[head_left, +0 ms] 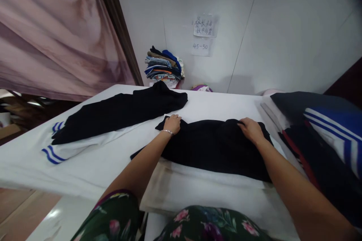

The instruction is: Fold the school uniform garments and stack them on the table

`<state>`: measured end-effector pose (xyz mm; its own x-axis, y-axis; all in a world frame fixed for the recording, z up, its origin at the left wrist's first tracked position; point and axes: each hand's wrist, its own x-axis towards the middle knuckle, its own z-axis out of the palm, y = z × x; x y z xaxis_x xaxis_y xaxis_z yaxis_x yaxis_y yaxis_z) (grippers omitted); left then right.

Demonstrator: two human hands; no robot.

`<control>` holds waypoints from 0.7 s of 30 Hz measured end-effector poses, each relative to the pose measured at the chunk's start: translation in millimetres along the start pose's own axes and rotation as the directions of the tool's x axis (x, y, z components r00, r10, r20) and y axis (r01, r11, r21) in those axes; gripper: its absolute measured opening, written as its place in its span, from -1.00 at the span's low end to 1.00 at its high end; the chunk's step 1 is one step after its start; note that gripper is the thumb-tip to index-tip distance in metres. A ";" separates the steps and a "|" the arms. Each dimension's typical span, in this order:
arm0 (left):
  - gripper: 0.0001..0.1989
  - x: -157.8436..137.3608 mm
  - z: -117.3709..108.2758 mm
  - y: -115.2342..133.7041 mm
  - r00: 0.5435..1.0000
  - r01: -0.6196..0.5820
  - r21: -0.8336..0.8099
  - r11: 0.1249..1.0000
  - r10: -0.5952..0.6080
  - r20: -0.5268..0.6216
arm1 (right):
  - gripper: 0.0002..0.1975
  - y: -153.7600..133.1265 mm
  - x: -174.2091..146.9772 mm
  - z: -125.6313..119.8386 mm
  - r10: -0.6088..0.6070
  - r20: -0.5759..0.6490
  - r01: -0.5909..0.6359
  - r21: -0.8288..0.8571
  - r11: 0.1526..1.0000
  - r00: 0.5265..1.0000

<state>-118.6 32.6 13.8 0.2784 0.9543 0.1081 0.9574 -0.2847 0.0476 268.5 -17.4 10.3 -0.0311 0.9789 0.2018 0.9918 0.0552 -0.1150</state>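
Observation:
A black garment (215,143) lies across the white table in front of me, partly folded, with a narrow piece of it sticking out at the lower left. At its upper left corner, my left hand (172,124) is closed on the cloth, its fingers bent over the edge. My right hand (251,128) pinches the garment's upper edge near the right end, where the fabric bunches up slightly. Farther left, another black garment (118,113) is stretched out on top of a white garment with blue-striped cuffs (53,154).
Folded clothes (316,131) are piled along the right side, some striped blue and white. Behind the table (220,105) stands a stack of folded clothes (164,66) by the wall. Handwritten paper signs (204,26) hang there. A pink curtain (62,30) covers the left.

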 end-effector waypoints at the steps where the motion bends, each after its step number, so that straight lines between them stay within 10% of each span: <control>1: -0.64 3.4 0.9 -0.6 1.000 -0.017 0.010 1.000 0.017 0.014 | -0.67 4.2 -3.0 -1.5 0.005 -0.019 -0.004 0.029 1.000 1.000; 10: -0.72 27.1 -18.2 -3.9 0.999 0.006 0.086 0.996 -0.003 -0.033 | -0.69 10.0 -6.7 1.9 -0.138 0.219 0.026 0.448 0.894 0.966; 21: -0.69 19.8 -28.0 -7.7 0.985 0.073 0.036 0.997 -0.066 -0.158 | -0.70 -8.7 45.9 12.6 -0.062 0.313 -0.037 0.299 0.954 0.948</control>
<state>-122.6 51.1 43.4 0.1991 0.9447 0.2606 0.9772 -0.2113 0.0194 256.9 29.6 8.3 -0.1292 0.9860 -0.1057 0.9099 0.0755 -0.4079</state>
